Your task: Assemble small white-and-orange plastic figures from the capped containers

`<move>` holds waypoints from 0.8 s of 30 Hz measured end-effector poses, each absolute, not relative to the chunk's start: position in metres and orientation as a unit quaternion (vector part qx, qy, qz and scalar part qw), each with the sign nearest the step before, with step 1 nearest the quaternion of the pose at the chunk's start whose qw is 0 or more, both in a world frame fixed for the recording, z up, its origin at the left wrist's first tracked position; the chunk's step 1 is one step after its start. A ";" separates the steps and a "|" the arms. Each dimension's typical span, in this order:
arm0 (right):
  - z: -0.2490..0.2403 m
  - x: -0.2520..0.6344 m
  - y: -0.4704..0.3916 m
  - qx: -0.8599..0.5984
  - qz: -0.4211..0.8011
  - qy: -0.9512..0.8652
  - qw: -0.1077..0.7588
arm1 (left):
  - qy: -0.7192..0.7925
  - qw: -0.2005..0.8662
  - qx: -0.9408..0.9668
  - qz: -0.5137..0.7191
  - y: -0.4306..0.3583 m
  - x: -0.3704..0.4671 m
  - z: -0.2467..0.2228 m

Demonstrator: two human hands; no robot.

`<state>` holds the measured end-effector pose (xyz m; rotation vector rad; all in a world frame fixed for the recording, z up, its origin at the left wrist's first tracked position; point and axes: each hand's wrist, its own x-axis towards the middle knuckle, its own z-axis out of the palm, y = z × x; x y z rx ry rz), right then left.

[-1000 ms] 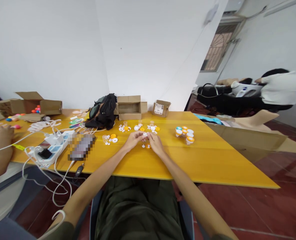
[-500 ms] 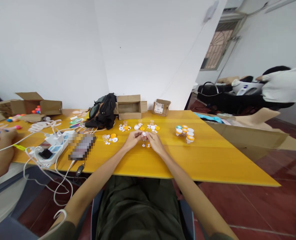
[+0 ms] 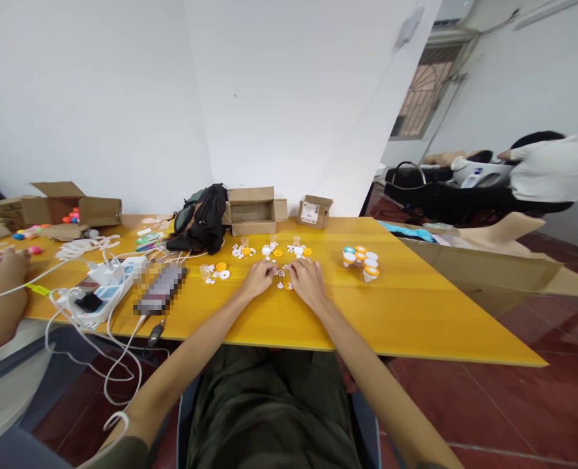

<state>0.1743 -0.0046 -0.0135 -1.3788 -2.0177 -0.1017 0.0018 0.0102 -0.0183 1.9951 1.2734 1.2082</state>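
Observation:
My left hand (image 3: 258,279) is at the table's middle with its fingers bent together at the tips. Whatever the fingertips pinch is too small to name. A short gap to the right, my right hand (image 3: 306,280) has its fingers curled down close to the tabletop, and anything in them is hidden. Small white plastic pieces (image 3: 279,273) show between the two hands. Just below them lie a small white disc (image 3: 280,285) and an orange ring (image 3: 289,285), partly covered by my right hand.
Behind my hands stand clear cups (image 3: 296,241) among white and orange plastic parts (image 3: 278,253). More parts (image 3: 224,275) lie left. Several lidded cups (image 3: 361,258) group at right. A phone (image 3: 164,290), power strip (image 3: 105,290), backpack (image 3: 205,218) and cardboard boxes (image 3: 253,212) are around. Another person's hand (image 3: 12,264) is far left.
My hands have moved apart from where they met around a small white piece. White pieces now show in the gap between them.

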 end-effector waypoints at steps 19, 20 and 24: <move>-0.007 0.186 -0.021 -0.529 -0.030 -0.795 0.294 | 0.441 0.170 0.811 0.347 -0.007 -0.001 -0.008; -0.007 0.188 -0.022 -0.517 -0.026 -0.804 0.291 | 0.435 0.167 0.818 0.337 -0.009 -0.002 -0.006; -0.011 0.195 -0.028 -0.472 -0.023 -0.835 0.281 | 0.424 0.160 0.838 0.305 -0.015 -0.002 -0.005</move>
